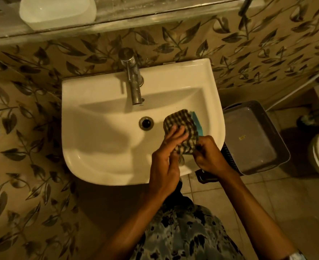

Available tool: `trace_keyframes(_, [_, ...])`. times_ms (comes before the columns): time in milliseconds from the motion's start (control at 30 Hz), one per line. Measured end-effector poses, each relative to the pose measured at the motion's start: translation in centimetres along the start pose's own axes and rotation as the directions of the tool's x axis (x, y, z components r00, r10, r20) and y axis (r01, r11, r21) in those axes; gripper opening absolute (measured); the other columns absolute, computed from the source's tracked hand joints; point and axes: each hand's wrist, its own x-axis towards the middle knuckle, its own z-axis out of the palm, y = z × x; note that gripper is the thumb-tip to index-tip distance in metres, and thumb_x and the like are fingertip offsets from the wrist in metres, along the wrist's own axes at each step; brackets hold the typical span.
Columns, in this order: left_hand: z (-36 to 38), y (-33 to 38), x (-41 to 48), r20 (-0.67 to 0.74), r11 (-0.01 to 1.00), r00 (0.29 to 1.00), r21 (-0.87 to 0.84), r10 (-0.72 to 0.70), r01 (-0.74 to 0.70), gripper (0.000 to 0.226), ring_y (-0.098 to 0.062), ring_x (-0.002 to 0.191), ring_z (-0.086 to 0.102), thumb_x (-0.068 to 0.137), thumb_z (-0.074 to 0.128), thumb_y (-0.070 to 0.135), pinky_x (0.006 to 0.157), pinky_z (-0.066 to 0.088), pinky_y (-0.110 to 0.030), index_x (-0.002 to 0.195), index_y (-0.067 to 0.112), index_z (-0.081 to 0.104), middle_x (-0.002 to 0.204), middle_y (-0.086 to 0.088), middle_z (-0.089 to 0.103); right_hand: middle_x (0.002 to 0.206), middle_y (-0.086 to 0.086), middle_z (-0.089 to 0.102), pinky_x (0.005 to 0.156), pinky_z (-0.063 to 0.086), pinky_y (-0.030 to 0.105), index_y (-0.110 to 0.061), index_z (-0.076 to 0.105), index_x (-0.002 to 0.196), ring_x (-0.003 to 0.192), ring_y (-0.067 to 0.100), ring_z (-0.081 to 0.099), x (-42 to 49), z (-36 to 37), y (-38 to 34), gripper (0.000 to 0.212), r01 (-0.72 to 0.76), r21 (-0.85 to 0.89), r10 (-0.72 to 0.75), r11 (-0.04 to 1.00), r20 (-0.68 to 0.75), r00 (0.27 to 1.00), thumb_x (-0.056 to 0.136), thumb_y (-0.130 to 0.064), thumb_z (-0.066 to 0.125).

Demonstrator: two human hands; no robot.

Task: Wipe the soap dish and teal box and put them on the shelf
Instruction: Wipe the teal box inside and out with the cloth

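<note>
Nearest, both hands are working together over the sink's (102,166) front-right rim. The left hand (164,162) is pressing a checked cloth (181,132) with its fingers (177,136) spread on top. The right hand (209,154) is clamping the cloth's near edge from the right side. The teal box (253,122) is lying under the cloth, just beyond both hands, with only a strip of its right edge showing (the rest is being covered). Beyond it, the tap (134,81) is standing at the sink's back edge. Farthest, a white soap dish (57,10) is sitting on the shelf (155,14), toward its left end.
</note>
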Motion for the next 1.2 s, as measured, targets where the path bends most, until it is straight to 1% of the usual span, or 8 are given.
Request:
trace_keyframes(167, [-1.4, -0.5, 5.2, -0.021, 0.992, 0.994, 0.06, -0.109, 0.11, 0.049, -0.01, 0.129, 0.048, 0.089, 0.034, -0.006, 0.109, 0.037, -0.021, 0.121, 0.019, 0.061, 0.129, 0.006, 0.057, 0.095, -0.02, 0.064, 0.076, 0.044, 0.007, -0.014, 0.071, 0.097, 0.091, -0.013, 0.059, -1.0, 1.1, -0.4, 0.018, 0.082, -0.002, -0.081, 0.997, 0.125, 0.989, 0.088, -0.002, 0.06])
trace_keyframes(267, [-2.9, -0.8, 9.8, 0.116, 0.871, 0.895, -0.206, -0.431, 0.446, 0.031, -0.025, 0.095, 0.061, 0.093, 0.035, -0.002, 0.085, 0.051, -0.035, 0.094, 0.01, 0.064, 0.097, -0.009, 0.065, 0.102, -0.013, 0.067, 0.08, 0.045, 0.008, -0.015, 0.07, 0.107, 0.099, -0.004, 0.061, -0.9, 1.1, -0.7, 0.022, 0.129, -0.007, -0.126, 0.992, 0.156, 0.98, 0.089, -0.006, 0.061])
trace_keyframes(367, [-4.4, -1.1, 10.8, 0.228, 0.656, 0.783, -0.44, -0.579, 0.613, 0.029, -0.026, 0.086, 0.061, 0.095, 0.034, 0.005, 0.077, 0.052, -0.035, 0.094, 0.01, 0.062, 0.094, -0.012, 0.064, 0.104, -0.009, 0.072, 0.08, 0.055, 0.021, -0.025, 0.069, 0.111, 0.1, 0.01, 0.068, -0.4, 1.1, -2.0, 0.026, -0.002, 0.331, -0.029, 0.944, 0.089, 0.996, 0.088, -0.015, 0.063])
trace_keyframes(533, [-4.8, -1.7, 11.0, 0.122, 0.551, 0.778, -0.64, -0.616, 0.536, 0.03, -0.026, 0.086, 0.063, 0.097, 0.031, 0.005, 0.075, 0.053, -0.036, 0.106, 0.011, 0.058, 0.097, -0.011, 0.065, 0.108, 0.001, 0.07, 0.078, 0.059, 0.037, -0.017, 0.057, 0.125, 0.1, 0.02, 0.067, 2.5, 0.7, -2.1, 0.031, -0.117, 0.767, 0.318, 0.631, -0.117, 0.941, 0.094, -0.022, 0.053])
trace_keyframes(733, [-3.6, -1.1, 12.9, -0.118, 0.802, 0.922, -0.541, -0.369, 0.252, 0.042, -0.015, 0.086, 0.065, 0.095, 0.026, -0.006, 0.088, 0.05, -0.036, 0.096, 0.018, 0.062, 0.082, 0.006, 0.073, 0.123, 0.017, 0.059, 0.095, 0.047, 0.055, -0.006, 0.045, 0.136, 0.11, 0.034, 0.057, 5.6, 0.4, 0.5, 0.042, -0.237, 0.902, 0.574, 0.36, -0.014, 0.819, 0.102, -0.029, 0.035])
trace_keyframes(867, [-2.7, -0.5, 14.4, -0.002, 0.976, 0.99, -0.171, -0.14, 0.137, 0.031, -0.025, 0.107, 0.06, 0.091, 0.037, 0.006, 0.101, 0.044, -0.051, 0.112, -0.001, 0.059, 0.112, -0.02, 0.066, 0.136, 0.024, 0.049, 0.098, 0.045, 0.057, -0.004, 0.039, 0.141, 0.115, 0.038, 0.053, 7.3, 0.1, 0.8, 0.048, -0.256, 0.916, 0.6, 0.309, 0.021, 0.8, 0.102, -0.031, 0.034])
trace_keyframes(1000, [-0.9, -1.5, 13.3, 0.13, 0.998, 0.991, 0.068, -0.007, -0.002, 0.045, -0.026, 0.129, 0.047, 0.084, 0.033, -0.003, 0.113, 0.034, -0.046, 0.121, 0.003, 0.058, 0.134, -0.011, 0.054, 0.121, 0.02, 0.058, 0.084, 0.054, 0.046, -0.004, 0.044, 0.137, 0.098, 0.031, 0.062, 8.8, -0.9, 0.6, 0.046, -0.186, 0.947, 0.633, 0.262, -0.023, 0.774, 0.101, -0.031, 0.035])
trace_keyframes(1200, [-0.5, -3.6, 7.6, 0.241, 0.999, 0.97, -0.031, 0.001, 0.006, 0.045, -0.022, 0.096, 0.048, 0.089, 0.032, 0.0, 0.086, 0.043, -0.039, 0.129, 0.004, 0.053, 0.127, 0.024, 0.057, 0.143, 0.026, 0.043, 0.103, 0.041, 0.056, -0.004, 0.036, 0.144, 0.129, 0.043, 0.044, 8.5, -2.2, 2.3, 0.052, -0.206, 0.956, 0.673, 0.208, 0.013, 0.74, 0.101, -0.033, 0.033])
